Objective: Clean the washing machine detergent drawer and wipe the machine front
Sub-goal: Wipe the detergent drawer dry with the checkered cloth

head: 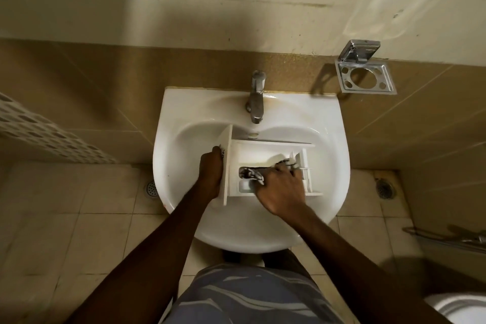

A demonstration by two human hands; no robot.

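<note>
The white plastic detergent drawer (265,155) lies inside the bowl of the white ceramic wash basin (168,118), directly below the chrome pillar tap (256,102) at the basin's 12 o'clock. This position probably lets rinse water and loosened residue drain into the bowl. No stream from the spout can be made out. The drawer's flat front panel (226,166) stands on edge at the 9 o'clock side, with the open compartments facing up. The left hand (210,173) grips this panel, fingers wrapped over its upper edge. This hold appears to brace the drawer against the sideways load of scrubbing. The right hand (281,192) enters from 5 o'clock with its fingers bent over a black-and-white patterned cloth (253,173), bunching it and pressing it into the near compartment. A loose end of the cloth trails toward 9 o'clock across the divider. The step in hand is judged to be wiping the compartments; the machine front is not in view and remains to be done. A chrome wall-mounted holder (365,79) sits at the basin's 2 o'clock.
</note>
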